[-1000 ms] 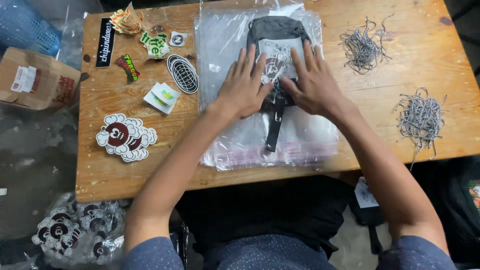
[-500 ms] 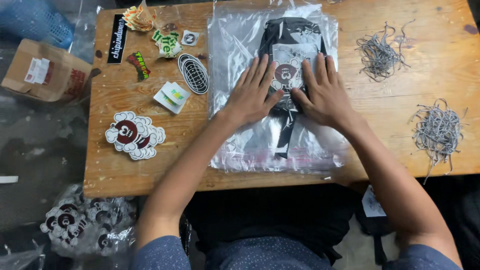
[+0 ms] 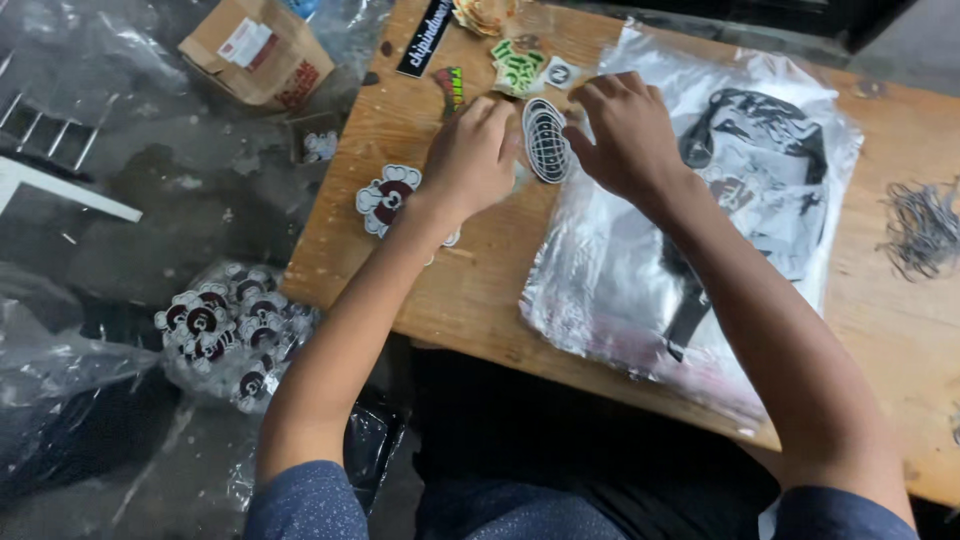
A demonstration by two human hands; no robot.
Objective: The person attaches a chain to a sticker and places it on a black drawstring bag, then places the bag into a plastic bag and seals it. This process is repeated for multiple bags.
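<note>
Wooden desk, worn surface, carries all items under inspection. Left hand lies palm down near the desk's left edge, fingers loosely curled and slightly apart, gripping nothing visible; whether anything sits beneath the palm cannot be told. Right hand is just beside it, fingers bent, fingertips at the upper rim of the oval black-and-white sticker; no firm grip on it can be confirmed. That sticker lies flat between the two hands, touching or nearly touching both.

Clear plastic bag holding a folded black and grey garment lies to the right of the sticker, under the right forearm, reaching the desk's near edge. A round red-and-white sticker stack sits at the left edge, partly under the left wrist. Green stickers and a long black sticker lie toward the far left corner. A heap of grey ties lies toward the right edge.

Off the desk, on the floor: a cardboard box and a bag of round stickers.
</note>
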